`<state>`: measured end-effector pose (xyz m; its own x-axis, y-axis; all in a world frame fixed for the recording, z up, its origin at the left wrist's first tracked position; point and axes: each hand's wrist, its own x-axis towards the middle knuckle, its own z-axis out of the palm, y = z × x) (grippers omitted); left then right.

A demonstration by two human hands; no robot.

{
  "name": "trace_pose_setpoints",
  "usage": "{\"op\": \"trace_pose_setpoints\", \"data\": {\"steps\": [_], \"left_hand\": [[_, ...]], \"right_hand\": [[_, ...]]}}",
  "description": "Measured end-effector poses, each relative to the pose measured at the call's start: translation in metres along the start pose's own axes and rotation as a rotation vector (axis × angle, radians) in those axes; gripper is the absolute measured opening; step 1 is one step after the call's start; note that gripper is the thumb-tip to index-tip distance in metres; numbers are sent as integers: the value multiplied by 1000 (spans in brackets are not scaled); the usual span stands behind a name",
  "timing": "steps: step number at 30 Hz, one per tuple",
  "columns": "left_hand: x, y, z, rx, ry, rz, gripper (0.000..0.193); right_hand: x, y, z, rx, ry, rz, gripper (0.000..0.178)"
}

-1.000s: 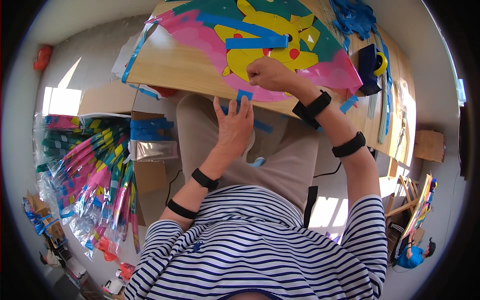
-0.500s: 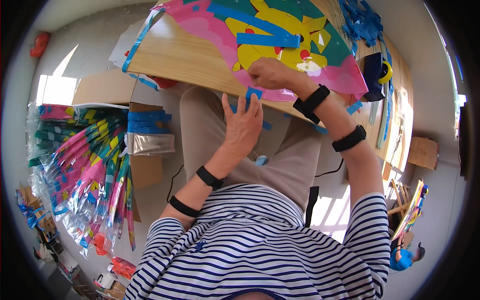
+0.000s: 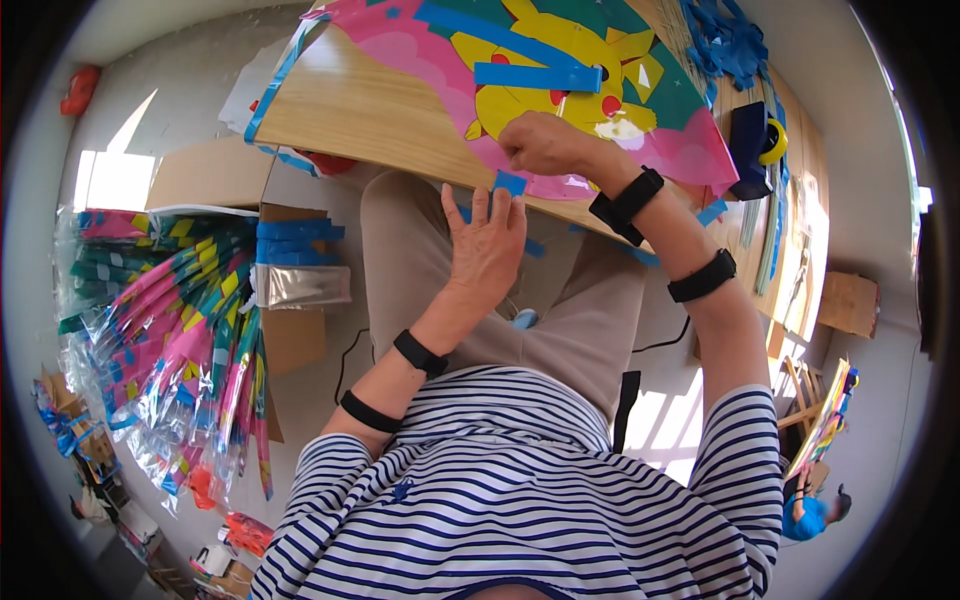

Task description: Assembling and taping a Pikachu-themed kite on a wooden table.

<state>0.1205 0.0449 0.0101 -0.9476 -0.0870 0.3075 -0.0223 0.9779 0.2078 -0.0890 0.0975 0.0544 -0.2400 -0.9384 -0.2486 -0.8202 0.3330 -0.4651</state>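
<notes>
A shiny printed sheet [image 3: 685,165] in pink, green and yellow, with a cartoon figure, lies on the wooden table [image 3: 350,105]. My right hand [image 3: 548,145] rests over its near edge with fingers curled together; whatever they may pinch is hidden. At the table's front edge, my left hand [image 3: 485,245] is held with its fingers stretched and somewhat apart. A small blue piece [image 3: 511,183] shows right by its fingertips, and I cannot tell whether they touch it. Two long blue strips [image 3: 535,76] lie across the sheet, meeting at one end.
On the right of the table stand a dark blue tape dispenser with a yellow core [image 3: 770,142] and tangled blue strips [image 3: 725,45]. To my left, a cardboard box [image 3: 210,170] stands beside many folded printed sheets in clear wrap [image 3: 180,330]. Far right, another person [image 3: 810,515] in blue appears.
My left fingers have drawn slightly back and spread a little, showing more of the small blue piece. My right hand stays nearly in place.
</notes>
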Motion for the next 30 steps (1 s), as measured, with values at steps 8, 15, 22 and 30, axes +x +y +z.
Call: {"op": "trace_pose_setpoints", "data": {"steps": [8, 15, 22, 30], "left_hand": [[0, 2, 2, 11, 23, -13, 38], [1, 2, -4, -16, -21, -15, 43], [1, 1, -2, -38, -18, 2, 44], [1, 0, -3, -45, -31, 18, 45]], "right_hand": [[6, 1, 7, -16, -20, -20, 14], [8, 5, 12, -29, -21, -26, 13], [9, 5, 16, -52, 5, -37, 11], [9, 7, 20, -76, 18, -40, 10]]}}
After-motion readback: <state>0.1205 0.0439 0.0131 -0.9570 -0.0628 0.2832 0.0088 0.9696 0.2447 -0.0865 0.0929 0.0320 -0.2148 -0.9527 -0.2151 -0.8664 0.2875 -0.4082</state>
